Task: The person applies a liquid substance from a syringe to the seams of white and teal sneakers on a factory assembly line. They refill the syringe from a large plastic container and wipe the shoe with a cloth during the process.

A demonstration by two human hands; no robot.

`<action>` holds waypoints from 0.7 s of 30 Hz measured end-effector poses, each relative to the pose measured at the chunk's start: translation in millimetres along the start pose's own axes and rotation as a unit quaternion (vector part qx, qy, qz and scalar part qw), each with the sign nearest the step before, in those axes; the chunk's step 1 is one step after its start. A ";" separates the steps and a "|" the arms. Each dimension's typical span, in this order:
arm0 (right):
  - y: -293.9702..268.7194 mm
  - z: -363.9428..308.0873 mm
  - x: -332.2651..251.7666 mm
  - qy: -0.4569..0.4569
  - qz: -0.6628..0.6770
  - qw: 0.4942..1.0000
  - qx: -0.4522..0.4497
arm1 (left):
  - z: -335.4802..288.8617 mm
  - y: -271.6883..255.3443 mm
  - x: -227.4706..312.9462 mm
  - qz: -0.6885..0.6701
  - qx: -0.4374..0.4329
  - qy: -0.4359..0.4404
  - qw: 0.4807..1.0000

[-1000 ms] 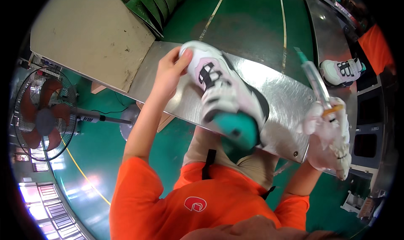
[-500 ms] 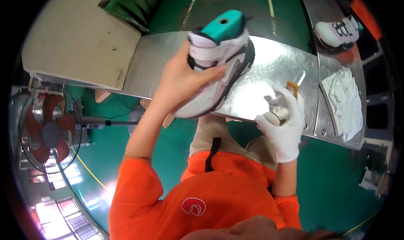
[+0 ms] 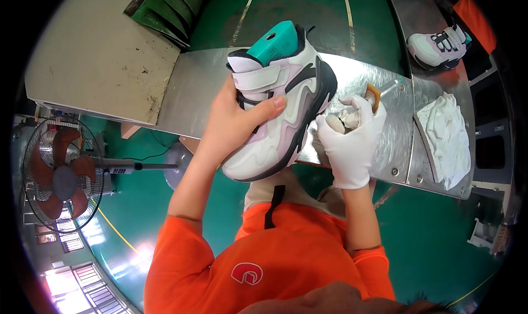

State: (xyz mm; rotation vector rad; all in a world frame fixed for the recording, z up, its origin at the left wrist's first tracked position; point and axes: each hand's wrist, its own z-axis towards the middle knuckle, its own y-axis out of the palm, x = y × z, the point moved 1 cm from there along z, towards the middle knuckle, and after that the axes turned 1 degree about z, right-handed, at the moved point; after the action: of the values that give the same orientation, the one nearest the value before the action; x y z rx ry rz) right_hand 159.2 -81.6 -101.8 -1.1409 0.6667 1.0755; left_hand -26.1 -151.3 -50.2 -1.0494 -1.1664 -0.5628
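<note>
A white and lilac sneaker [image 3: 269, 121] with a dark sole and a hook-and-loop strap is held up over the metal bench. A teal shoe last [image 3: 273, 45] fills its opening. My bare left hand [image 3: 236, 113] grips it across the strap and upper, thumb on the side facing me. My right hand [image 3: 355, 141], in a white glove, is close to the heel side of the sole. Its fingers curl round a pale crumpled wad [image 3: 347, 119]. From the same hand sticks out an amber-brown tool [image 3: 373, 97] with a narrow clear tip; its exact kind is unclear.
Another sneaker [image 3: 437, 49] stands at the far right of the metal bench [image 3: 198, 88]. White folded cloth [image 3: 448, 138] lies nearer on the right. A beige cabinet [image 3: 99, 55] borders the bench on the left. A standing fan [image 3: 65, 176] is at far left.
The sneaker has come lower and a little left, its side turned more toward me. My right hand has moved left and up, closer to the sole, still holding the wad and the tool.
</note>
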 end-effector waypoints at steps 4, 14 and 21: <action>8.4 5.2 -1.0 -0.002 -0.016 0.999 0.029 | -2.0 3.1 1.2 0.012 -0.007 0.005 1.000; 6.7 6.7 2.3 0.021 0.070 0.997 -0.039 | 1.3 0.4 -3.1 -0.038 -0.014 0.006 0.999; 13.6 8.5 0.8 0.036 0.131 0.990 -0.042 | 8.5 -8.2 -3.8 -0.045 -0.010 -0.029 0.999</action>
State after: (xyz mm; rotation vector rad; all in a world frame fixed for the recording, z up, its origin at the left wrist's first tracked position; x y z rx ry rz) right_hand 146.2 -72.7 -105.0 -1.1915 0.8526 1.2999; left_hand -38.1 -148.0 -50.5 -1.0401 -1.2663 -0.6197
